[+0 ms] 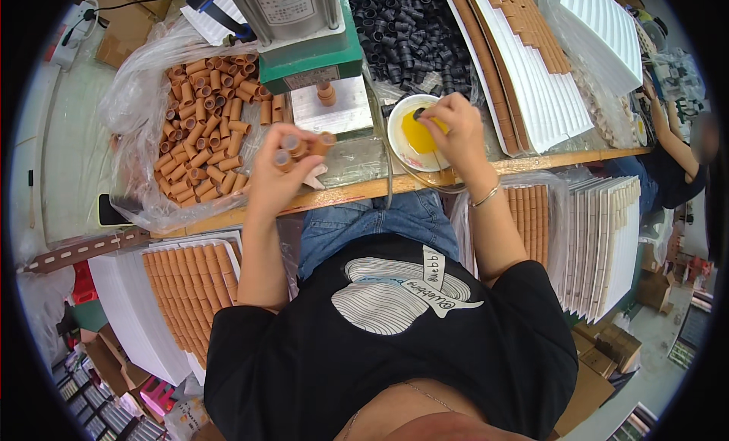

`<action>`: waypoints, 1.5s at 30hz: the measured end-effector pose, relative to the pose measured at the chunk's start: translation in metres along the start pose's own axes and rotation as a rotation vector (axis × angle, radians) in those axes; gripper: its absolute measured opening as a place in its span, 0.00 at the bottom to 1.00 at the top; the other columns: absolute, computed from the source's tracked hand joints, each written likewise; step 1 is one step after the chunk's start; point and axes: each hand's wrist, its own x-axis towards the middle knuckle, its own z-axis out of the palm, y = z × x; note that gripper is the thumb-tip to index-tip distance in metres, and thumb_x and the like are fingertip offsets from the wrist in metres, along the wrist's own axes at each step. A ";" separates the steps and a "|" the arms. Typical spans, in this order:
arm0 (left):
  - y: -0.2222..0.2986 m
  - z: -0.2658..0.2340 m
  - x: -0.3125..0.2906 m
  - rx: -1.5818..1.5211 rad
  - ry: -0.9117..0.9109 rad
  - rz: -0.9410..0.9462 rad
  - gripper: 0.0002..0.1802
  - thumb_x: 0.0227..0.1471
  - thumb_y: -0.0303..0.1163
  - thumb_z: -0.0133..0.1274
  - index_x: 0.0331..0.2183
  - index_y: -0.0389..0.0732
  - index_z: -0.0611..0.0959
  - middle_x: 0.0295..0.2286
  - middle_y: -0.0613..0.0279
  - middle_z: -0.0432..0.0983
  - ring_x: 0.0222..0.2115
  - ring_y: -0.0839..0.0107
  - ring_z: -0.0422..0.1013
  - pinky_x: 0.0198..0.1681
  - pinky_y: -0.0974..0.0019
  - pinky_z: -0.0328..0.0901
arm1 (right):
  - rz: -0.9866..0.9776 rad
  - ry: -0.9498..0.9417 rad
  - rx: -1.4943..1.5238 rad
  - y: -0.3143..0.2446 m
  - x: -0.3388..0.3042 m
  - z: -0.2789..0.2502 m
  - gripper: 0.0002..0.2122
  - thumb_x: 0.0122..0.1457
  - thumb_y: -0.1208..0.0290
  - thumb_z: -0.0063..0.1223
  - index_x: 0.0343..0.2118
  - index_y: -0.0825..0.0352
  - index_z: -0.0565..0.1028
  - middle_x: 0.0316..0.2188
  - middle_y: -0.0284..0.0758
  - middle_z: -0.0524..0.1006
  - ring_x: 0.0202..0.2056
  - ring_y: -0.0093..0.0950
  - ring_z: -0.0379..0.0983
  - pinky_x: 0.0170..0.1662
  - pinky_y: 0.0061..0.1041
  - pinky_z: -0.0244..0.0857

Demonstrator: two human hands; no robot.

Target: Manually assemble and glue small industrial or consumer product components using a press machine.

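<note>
My left hand [267, 171] is closed around several short orange-brown tubes [294, 145], their ends facing up and outward. To the right, my right hand [462, 131] pinches a small black plastic ring [418, 114] over a white bowl [394, 137]. Yellow liquid [419, 140] lies in that bowl. Between my hands and farther back stands a press with a green block [315, 67]. Under its head, one brown tube [326, 96] is upright on a pale metal plate [355, 111].
Loose brown tubes [201, 130] fill a plastic-lined heap at left; black plastic pieces [402, 42] are piled behind the bowl. White trays [543, 99] with tube rows stand at right. Tube-filled trays [190, 289] flank my lap below the wooden table edge [364, 190]. Another person [672, 164] sits far right.
</note>
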 end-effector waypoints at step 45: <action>-0.009 0.040 0.000 -0.028 -0.029 -0.050 0.17 0.45 0.22 0.62 0.36 0.39 0.71 0.35 0.63 0.77 0.39 0.73 0.72 0.44 0.70 0.65 | 0.255 0.618 -0.074 0.177 0.096 -0.102 0.11 0.51 0.69 0.62 0.31 0.70 0.73 0.25 0.36 0.77 0.27 0.27 0.73 0.32 0.26 0.66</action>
